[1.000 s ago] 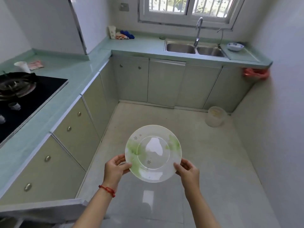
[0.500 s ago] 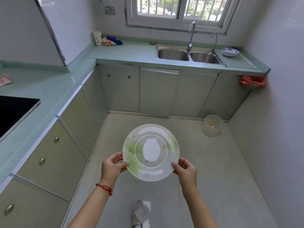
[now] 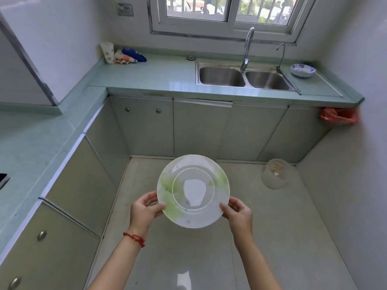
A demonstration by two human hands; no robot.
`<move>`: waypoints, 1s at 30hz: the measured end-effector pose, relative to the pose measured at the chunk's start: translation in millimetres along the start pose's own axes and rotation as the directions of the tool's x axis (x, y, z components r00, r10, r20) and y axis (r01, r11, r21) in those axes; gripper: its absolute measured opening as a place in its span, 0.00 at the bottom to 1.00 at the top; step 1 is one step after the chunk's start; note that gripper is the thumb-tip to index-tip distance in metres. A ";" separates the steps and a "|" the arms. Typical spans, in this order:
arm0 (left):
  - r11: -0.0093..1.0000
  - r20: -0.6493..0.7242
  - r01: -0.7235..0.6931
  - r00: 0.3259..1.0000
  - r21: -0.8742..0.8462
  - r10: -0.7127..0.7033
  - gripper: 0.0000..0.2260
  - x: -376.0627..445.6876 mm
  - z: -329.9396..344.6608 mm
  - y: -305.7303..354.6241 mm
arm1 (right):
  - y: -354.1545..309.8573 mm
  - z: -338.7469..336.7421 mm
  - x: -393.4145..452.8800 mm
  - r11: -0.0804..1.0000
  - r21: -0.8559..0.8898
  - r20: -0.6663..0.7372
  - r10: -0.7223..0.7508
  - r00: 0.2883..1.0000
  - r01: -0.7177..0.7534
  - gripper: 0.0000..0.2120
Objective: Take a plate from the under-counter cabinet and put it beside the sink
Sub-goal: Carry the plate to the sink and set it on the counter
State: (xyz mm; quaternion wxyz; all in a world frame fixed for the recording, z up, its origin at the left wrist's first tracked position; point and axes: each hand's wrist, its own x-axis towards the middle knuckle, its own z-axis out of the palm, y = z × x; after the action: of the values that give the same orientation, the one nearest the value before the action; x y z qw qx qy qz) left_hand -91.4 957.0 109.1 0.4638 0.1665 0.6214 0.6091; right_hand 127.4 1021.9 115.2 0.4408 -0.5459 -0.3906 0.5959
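Observation:
A round glass plate [image 3: 193, 191] with green leaf prints is held level in front of me, above the floor. My left hand [image 3: 145, 210] grips its left rim and my right hand [image 3: 238, 212] grips its right rim. The double steel sink [image 3: 244, 77] sits in the pale green counter [image 3: 159, 75] straight ahead, under the window. The under-counter cabinets [image 3: 202, 130] below the sink have their doors closed.
A blue-patterned bowl [image 3: 302, 70] stands right of the sink. A paper cup [image 3: 109, 52] and cloths [image 3: 129, 56] lie at the counter's back left. A translucent bin [image 3: 275, 173] sits on the floor at the right, a red bag [image 3: 338, 116] hangs beyond it. The side counter [image 3: 31, 147] runs along my left.
I have moved toward the sink with the plate in both hands. The sink counter looks nearer and the stove has slid out of view on the left.

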 end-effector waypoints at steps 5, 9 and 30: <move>1.000 -0.015 0.002 1.000 0.000 -0.002 0.15 62.2 25.4 17.8 | -14.8 20.3 67.1 1.000 -0.001 0.004 0.005 1.000 -0.005 0.09; 1.000 -0.018 -0.017 1.000 0.011 0.017 0.15 121.0 49.3 33.3 | -29.6 38.2 132.1 1.000 0.007 0.020 -0.003 1.000 0.003 0.09; 0.997 -0.087 -0.078 0.993 -0.013 0.076 0.15 386.8 148.4 138.7 | -117.8 148.8 419.6 0.998 -0.050 0.068 -0.031 0.997 0.034 0.11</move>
State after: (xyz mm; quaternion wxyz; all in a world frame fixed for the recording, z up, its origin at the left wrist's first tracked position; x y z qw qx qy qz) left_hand -224.4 1373.0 116.6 0.4141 0.1603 0.6291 0.6380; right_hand -15.5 1459.7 112.9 0.4229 -0.5302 -0.4291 0.5966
